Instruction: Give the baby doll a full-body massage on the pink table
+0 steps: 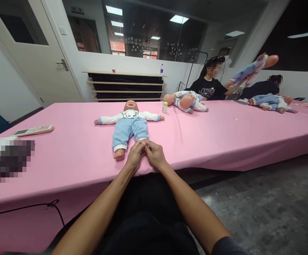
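On its back lies a baby doll [131, 127] in light blue trousers and a white top with an animal-face bib. Its arms are stretched out to both sides and its head points away from me. My left hand [136, 154] and my right hand [154, 153] meet at the end of the doll's leg on the right, fingers closed around the foot. That foot is hidden by my hands, while the doll's other bare foot [119, 154] shows just to the left. A small bottle with a green cap [164, 107] stands beyond the doll's outstretched hand.
A pink cloth covers the long table [196, 141]. A second doll [187, 100] and a third doll [272, 102] lie to the right. A co-worker [209, 83] holds up another doll [254, 71]. A flat device [33, 130] lies left; a black cable [23, 208] hangs at the front.
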The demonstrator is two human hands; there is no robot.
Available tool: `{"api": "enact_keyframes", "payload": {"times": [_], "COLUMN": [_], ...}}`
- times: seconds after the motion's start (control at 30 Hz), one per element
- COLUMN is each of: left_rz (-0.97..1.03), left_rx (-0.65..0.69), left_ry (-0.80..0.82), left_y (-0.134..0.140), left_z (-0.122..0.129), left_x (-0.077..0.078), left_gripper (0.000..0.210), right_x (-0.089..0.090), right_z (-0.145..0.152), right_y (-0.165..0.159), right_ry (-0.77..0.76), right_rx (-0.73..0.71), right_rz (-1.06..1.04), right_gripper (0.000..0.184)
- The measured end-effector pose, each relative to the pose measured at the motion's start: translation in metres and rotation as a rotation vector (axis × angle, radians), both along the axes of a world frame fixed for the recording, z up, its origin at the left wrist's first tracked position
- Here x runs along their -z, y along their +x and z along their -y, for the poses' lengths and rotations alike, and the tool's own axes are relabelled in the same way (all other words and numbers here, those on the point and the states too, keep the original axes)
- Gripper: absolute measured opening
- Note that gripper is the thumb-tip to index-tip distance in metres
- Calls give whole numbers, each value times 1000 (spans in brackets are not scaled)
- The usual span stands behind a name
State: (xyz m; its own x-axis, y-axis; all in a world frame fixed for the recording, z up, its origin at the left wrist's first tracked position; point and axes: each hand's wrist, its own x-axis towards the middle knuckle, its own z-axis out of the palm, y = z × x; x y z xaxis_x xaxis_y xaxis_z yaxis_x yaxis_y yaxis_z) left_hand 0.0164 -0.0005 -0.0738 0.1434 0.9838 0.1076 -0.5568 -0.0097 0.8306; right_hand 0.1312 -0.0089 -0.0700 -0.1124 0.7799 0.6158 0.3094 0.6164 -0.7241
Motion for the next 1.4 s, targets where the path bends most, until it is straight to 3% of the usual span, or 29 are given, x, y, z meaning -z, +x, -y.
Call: {"api": "enact_keyframes", "payload": {"times": [0.4, 0.73, 0.97, 1.2, 1.4], "left_rz": [12, 110, 48, 55, 42], "left_rx": [-64, -53, -49, -39, -44], "left_ry": [12, -121, 21, -28, 27], "left_y": [1, -2, 0, 2, 4], "left_z": [-5, -2, -7, -5, -6], "left_x": [2, 4, 11, 10, 12], "left_gripper": [35, 25, 33, 40, 35], "right_x": [4, -1, 3, 10, 10], "right_z": [-3, -1, -4, -6, -8], "right_y": [0, 0, 1, 0, 3], "right_ry": [24, 5, 63, -27, 10], "right_rx": [-18, -36, -43, -40, -9], "right_rz": [83, 27, 85, -43, 47], "right_gripper": [44, 34, 43, 34, 36]}}
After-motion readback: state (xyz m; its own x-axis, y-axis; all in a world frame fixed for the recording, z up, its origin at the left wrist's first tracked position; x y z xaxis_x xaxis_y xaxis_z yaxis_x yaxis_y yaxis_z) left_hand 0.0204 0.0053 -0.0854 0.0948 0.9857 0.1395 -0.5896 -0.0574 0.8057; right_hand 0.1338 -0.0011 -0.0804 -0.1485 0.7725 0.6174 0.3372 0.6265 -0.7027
